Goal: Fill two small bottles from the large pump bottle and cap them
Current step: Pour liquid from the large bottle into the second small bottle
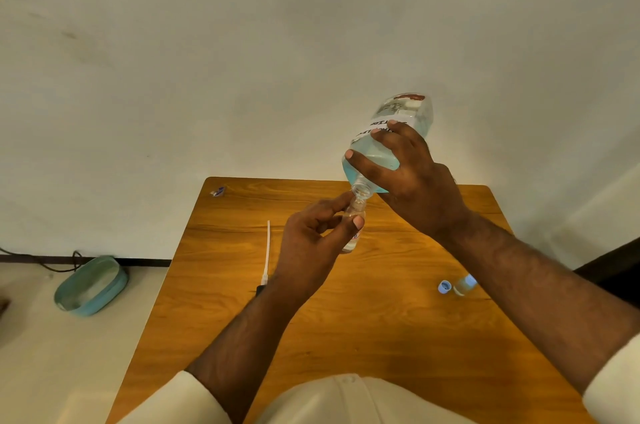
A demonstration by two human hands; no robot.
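White wall fills the top of my view, and low on the far left a teal plastic tub (90,285) sits on the floor. Next comes the brown wooden table (221,312), with a small purple scrap (218,191) at its far corner and the long white pump tube (267,252) lying flat, pulled out of the big bottle. My left hand (311,243) is closed around a small clear plastic bottle (354,226), holding it up above the table with its mouth open. Right over it, my right hand (412,174) is wrapped around the large clear bottle of blue liquid (391,136), tipped neck down so its open mouth touches the small bottle's mouth. I think this is the pouring step, and I cannot tell how full the small bottle is. Farther right, a little blue cap (444,286) lies on the table just beside a second small bottle (465,284), partly hidden by my arm. So no bottle looks capped yet; both caps are left to do.
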